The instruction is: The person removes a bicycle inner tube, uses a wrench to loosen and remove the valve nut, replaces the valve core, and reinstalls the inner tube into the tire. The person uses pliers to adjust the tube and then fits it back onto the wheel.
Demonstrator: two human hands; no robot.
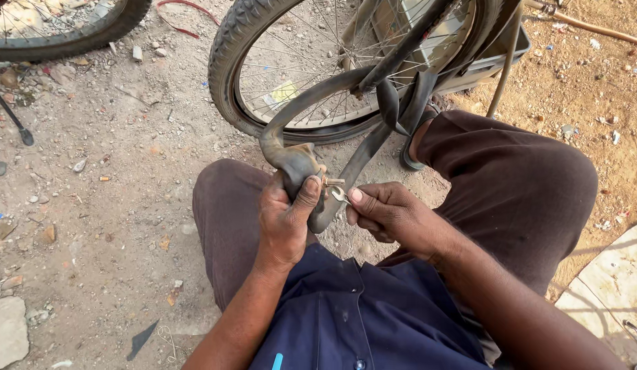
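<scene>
Frame centre: left hand (285,218) clenched around folded inner tube (299,168), valve stem (330,181) sticking out to the right. Right hand (390,214) pinches small metal tool (340,195) at the valve. Judgement: keep tube pinned steady, tool square on stem.

Dusty, sunlit dirt ground (113,205) strewn with pebbles and litter; a pale stone slab (610,288) at right, a flat stone (6,332) at left.
</scene>
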